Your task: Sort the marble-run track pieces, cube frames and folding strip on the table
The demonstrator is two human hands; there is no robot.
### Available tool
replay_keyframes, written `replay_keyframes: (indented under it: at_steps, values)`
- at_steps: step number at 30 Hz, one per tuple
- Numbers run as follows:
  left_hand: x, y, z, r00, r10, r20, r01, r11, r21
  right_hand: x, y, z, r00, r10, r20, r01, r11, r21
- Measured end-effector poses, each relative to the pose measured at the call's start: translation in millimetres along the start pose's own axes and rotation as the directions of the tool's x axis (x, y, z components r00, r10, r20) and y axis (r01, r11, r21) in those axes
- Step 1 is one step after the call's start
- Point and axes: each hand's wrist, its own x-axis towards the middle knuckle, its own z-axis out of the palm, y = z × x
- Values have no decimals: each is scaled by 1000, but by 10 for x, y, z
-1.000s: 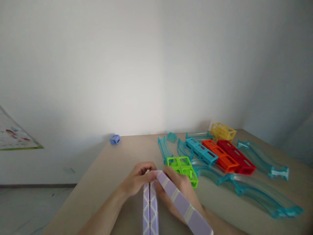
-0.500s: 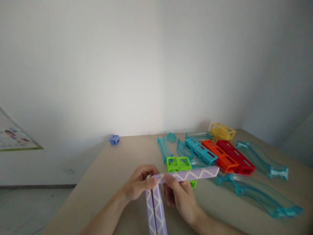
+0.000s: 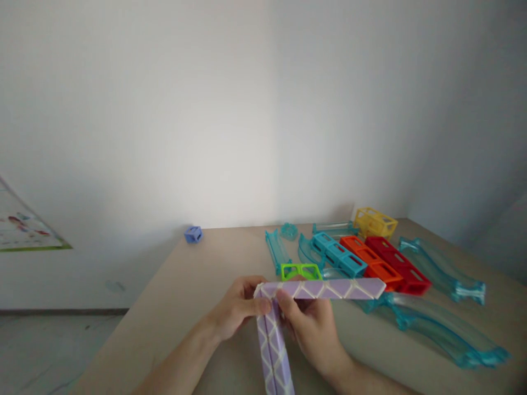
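A purple-and-white twisty snake puzzle [image 3: 335,288] is held in both hands above the table. One straight section points right, and a doubled section hangs down toward me, meeting it at a corner. My left hand [image 3: 236,307] grips that corner, thumb in front and fingers behind. My right hand [image 3: 313,329] pinches the puzzle just right of the corner, with its thumb on the near face and its other fingers partly hidden behind. Right behind the puzzle lies a green frame block [image 3: 300,271], mostly covered by it.
On the table [image 3: 197,274] behind and to the right lie a blue block strip [image 3: 340,255], an orange strip [image 3: 370,263], a red strip [image 3: 397,266], a yellow frame block [image 3: 374,222] and several clear teal track pieces [image 3: 448,332]. A small blue cube [image 3: 193,234] sits far left, near the wall.
The puzzle has shifted right, and its straight section now lies more level, covering more of the green block. Both hands keep their hold near the corner.
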Motion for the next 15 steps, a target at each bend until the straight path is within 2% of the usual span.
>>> replay_keyframes:
  at_steps: [3,9,13,15]
  values:
    - [-7,-23,40,997,-26,75,36,990,-135,-7,-91,15,996,-12,86,8,999,43]
    - [-73,-49,13,975,-19,220,85,953,-292,-13,-116,-16,965,80,251,-110,988,106]
    - [-114,14,-39,918,-63,392,211,914,-347,-8,-44,-62,919,106,381,-186,966,179]
    - [-134,61,-45,901,-97,423,256,907,-336,-15,-16,-72,893,92,440,-211,950,230]
